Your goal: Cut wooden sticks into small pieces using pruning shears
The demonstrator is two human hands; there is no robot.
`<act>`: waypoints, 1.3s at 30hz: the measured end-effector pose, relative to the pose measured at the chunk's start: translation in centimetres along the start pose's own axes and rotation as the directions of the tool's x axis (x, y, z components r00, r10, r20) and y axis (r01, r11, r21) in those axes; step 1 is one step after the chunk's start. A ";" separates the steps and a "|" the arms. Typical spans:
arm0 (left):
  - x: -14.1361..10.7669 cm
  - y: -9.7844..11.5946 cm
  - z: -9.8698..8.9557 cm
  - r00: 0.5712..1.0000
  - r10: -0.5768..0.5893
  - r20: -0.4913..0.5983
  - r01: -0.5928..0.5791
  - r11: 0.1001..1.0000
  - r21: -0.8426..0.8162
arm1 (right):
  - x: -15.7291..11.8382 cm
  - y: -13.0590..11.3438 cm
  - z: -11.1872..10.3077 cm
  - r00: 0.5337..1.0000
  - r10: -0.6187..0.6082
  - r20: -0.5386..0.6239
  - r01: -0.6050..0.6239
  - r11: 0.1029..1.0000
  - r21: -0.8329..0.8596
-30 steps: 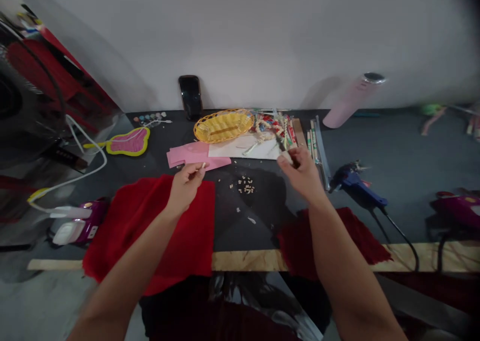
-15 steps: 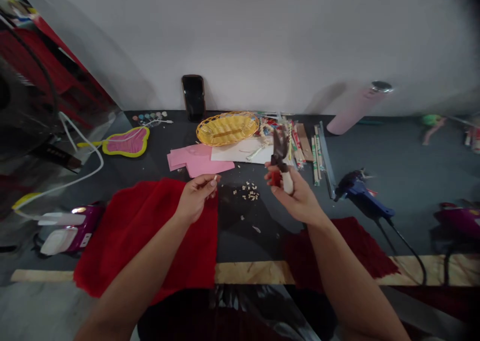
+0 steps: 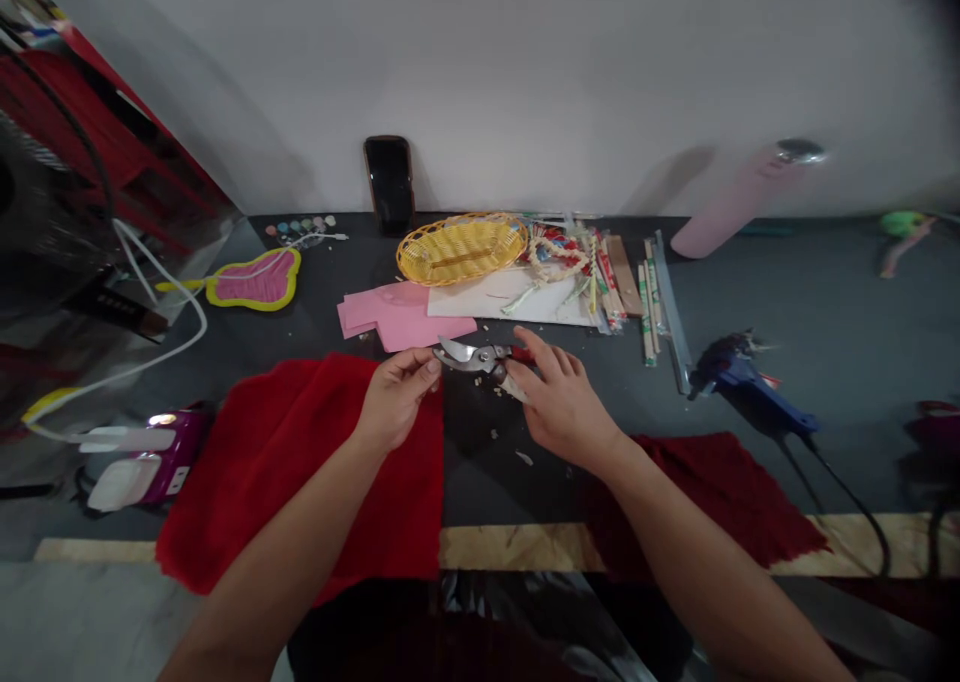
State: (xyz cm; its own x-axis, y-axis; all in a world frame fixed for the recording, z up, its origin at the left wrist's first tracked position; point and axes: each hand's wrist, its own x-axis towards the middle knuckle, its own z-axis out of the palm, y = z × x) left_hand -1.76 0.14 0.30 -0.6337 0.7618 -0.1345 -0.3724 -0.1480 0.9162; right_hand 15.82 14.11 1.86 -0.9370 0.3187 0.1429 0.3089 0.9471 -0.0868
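Gap between red cloth (image 3: 300,442) and maroon cloth (image 3: 712,492); basket (image 3: 463,250) blocks beyond, blue tool (image 3: 750,387) right.

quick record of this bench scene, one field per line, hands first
left hand: fingertips pinched at the blade tips; anything between them too small to tell
right hand: around the handles of the pruning shears
blades: parted, pointing toward the left hand
below shears: small pale bits, scattered
cloths: bright red cloth under the left forearm, dark red cloth by the right
back, left to right: phone, yellow basket, pink bottle
right side: blue glue gun
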 end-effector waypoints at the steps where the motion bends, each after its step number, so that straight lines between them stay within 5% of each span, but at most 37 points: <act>1: 0.0 0.0 0.0 1.000 0.010 0.003 -0.010 1.000 0.008 | 0.0 -0.1 0.0 1.000 -0.003 -0.002 0.003 1.000 -0.009; 39: -0.2 -0.3 0.1 0.999 0.040 0.031 -0.041 0.998 0.044 | -0.1 -0.9 0.3 0.999 -0.029 -0.036 0.029 1.000 -0.009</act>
State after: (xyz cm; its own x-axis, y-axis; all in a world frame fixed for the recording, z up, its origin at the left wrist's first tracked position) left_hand -1.41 0.11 0.06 -0.6268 0.7744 -0.0861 -0.3156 -0.1513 0.9367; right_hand 15.59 13.18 1.65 -0.9391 0.2922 0.1810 0.2834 0.9562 -0.0735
